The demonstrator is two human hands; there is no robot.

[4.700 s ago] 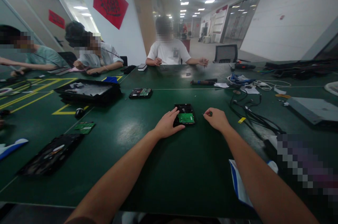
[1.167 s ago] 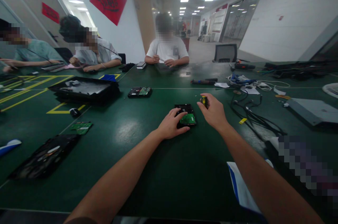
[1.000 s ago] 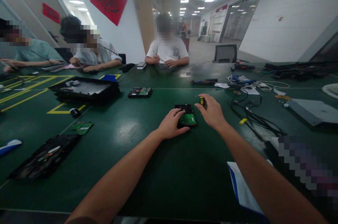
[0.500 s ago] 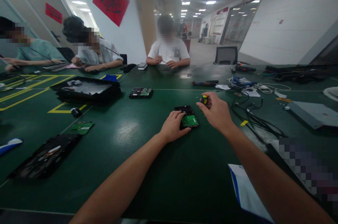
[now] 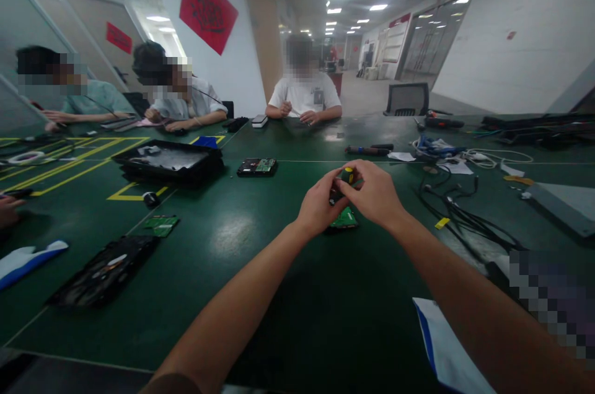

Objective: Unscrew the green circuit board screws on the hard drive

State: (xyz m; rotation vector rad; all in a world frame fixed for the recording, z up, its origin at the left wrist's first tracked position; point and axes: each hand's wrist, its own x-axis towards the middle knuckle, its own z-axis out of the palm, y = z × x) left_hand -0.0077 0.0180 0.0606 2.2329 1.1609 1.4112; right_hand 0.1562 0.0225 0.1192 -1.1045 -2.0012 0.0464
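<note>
A screwdriver [image 5: 348,175] with a yellow-and-black handle stands upright in my right hand [image 5: 375,188], closed around it. Its tip is hidden by my fingers. My left hand [image 5: 320,203] is curled against the right one, thumb and fingers bent around a dark spot beside the screwdriver; what they grip there is hidden. Beneath both hands lies a hard drive [image 5: 346,218], its green circuit board facing up and much of it covered.
A second hard drive [image 5: 257,166] lies ahead left, near a black tray [image 5: 170,161]. At left are a loose green board [image 5: 162,225] and a black casing [image 5: 105,270]. Cables [image 5: 458,211] and a grey metal box [image 5: 560,208] are at right. Co-workers sit across the table.
My left hand has lifted from the hard drive's side and come up to the right hand. The right hand has moved left with the screwdriver, over the drive. The view has turned slightly left.
</note>
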